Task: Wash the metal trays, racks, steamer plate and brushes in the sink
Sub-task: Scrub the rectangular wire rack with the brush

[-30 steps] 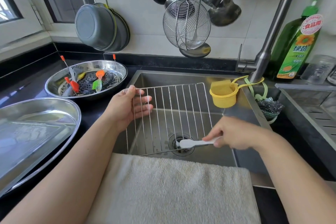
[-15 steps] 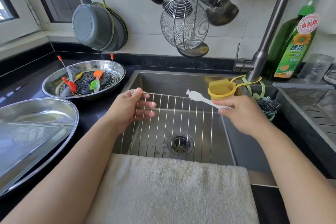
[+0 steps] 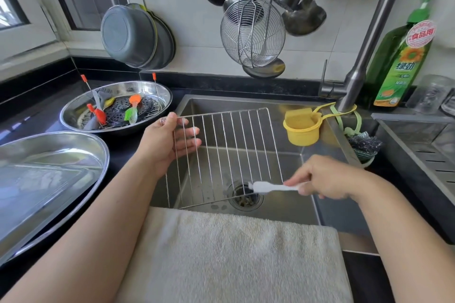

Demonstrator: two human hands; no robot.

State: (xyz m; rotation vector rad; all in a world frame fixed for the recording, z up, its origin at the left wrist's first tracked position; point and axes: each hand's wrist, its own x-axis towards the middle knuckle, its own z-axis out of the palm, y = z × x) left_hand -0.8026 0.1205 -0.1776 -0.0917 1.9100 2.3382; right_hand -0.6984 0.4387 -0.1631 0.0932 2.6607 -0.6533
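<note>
rack (image 3: 229, 155) over sink (image 3: 283, 206) | towel (image 3: 234, 253) in front | 2 trays (image 3: 49, 179) left (on counter)

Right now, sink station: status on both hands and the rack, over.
Left hand grips wire rack tilted over the sink. Right hand holds white brush at the rack's lower edge. Nothing blocking the rack.

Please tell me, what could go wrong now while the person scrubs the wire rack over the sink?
1. The left hand holds the wire rack only at one upper corner, tilted over the sink; brush pressure might twist it loose.
2. The white brush in the right hand works low, near the open drain; it could slip off the wires.
3. The towel on the front edge may get splashed.
</note>
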